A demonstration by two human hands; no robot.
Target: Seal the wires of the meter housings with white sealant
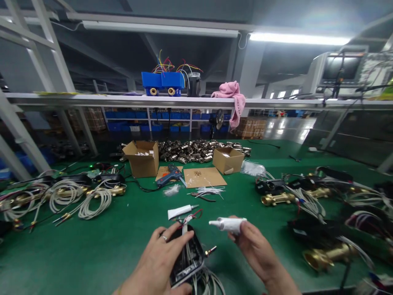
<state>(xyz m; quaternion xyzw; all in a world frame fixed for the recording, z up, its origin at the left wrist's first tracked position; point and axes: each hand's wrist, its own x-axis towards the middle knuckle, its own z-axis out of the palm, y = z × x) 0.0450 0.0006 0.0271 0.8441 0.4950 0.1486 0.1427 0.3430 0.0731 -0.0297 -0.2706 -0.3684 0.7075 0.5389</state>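
Closest to the camera, a black open housing [187,256] with white wires running out of it is grasped by the left hand [161,262], whose fingers are laid over its left edge; a ring is seen on one finger. A small brass fitting [210,250] sticks out of the housing toward the right hand [256,250]. A white tube [229,224] is pinched by the right hand between thumb and fingers, with its nozzle pointed to the left, above and just right of the housing. A little beyond the left hand, a second white tube [181,211] is laid flat on the green counter [101,241]. Farther out, between both hands, loose white wire pieces [210,191] and a blue glue gun [170,175] are found beside a flat cardboard sheet [204,177]. To the left of the left hand, coils of white cable with brass parts [92,196] are spread. To the right of the right hand, a brass valve body [278,198] is lying among more cables. Beyond these, two open cardboard boxes [141,157] are placed, and behind them a heap of metal fittings [196,150]. On the far shelf, a blue bin [162,80] and a pink cloth [233,96] are seen.
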